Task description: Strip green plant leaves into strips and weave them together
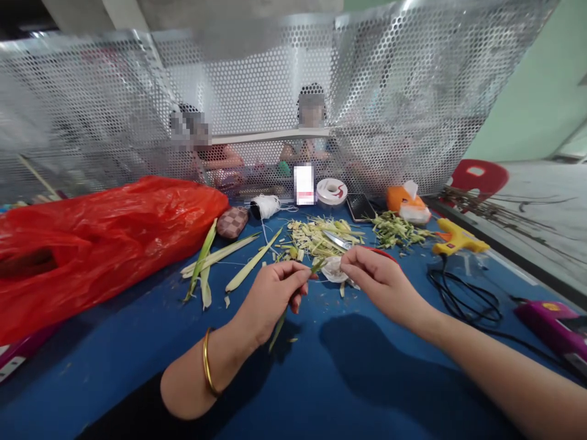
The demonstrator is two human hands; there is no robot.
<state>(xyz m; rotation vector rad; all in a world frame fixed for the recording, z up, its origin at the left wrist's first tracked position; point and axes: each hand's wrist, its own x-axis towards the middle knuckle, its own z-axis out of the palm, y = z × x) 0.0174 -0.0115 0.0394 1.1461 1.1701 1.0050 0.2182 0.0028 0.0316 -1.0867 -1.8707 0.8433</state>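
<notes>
My left hand (279, 287) is closed on a narrow green leaf strip (277, 335). One end of the strip shows above the thumb, and the other hangs below the palm toward the blue tabletop. A short gap to the right, my right hand (378, 281) has its thumb and forefinger pressed together; whatever they pinch is too fine to make out. A crumpled white piece (334, 269) lies just behind those fingertips. Scissors with a red handle (337, 240) rest on the table, partly covered by my right hand. Pale chopped leaf scraps (307, 235) are heaped behind both hands.
Long leaf pieces (252, 263) lie left of my hands, near a big red plastic bag (110, 244). White string (266, 206), a ribbon roll (332, 192) and a lit phone (304, 184) line the back. A yellow glue gun (458, 237) with black cable (468, 299) sits right.
</notes>
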